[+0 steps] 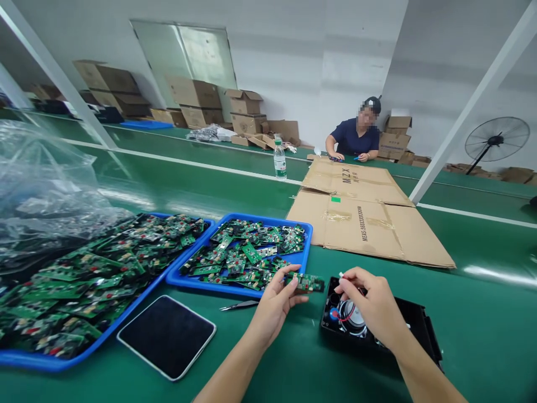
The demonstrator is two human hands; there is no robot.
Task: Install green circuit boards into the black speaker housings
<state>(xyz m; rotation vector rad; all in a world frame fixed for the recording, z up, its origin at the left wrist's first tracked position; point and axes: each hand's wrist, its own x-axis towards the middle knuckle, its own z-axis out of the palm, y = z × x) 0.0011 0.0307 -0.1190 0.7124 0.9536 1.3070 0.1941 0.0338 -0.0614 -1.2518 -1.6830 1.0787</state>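
Observation:
A green circuit board (pixel 309 282) is pinched between the thumb and fingers of my left hand (pixel 279 299), just above the green worktop. My right hand (pixel 371 299) has a small white connector (pixel 341 275) between thumb and fingertips, a short way right of the board and apart from it. Below that hand stands an open black speaker housing (pixel 419 330), partly hidden by my wrist. Inside it are a round speaker (pixel 353 320), red and black wires and a small blue part (pixel 334 313).
A blue tray (pixel 309 246) of circuit boards lies beyond my left hand, with a larger heaped blue tray (pixel 84 358) further left. Tweezers (pixel 239 305) and a black tablet (pixel 168 337) lie nearby. Flattened cardboard (pixel 361 224) and a bottle (pixel 279 159) are ahead; a co-worker (pixel 356 137) sits across.

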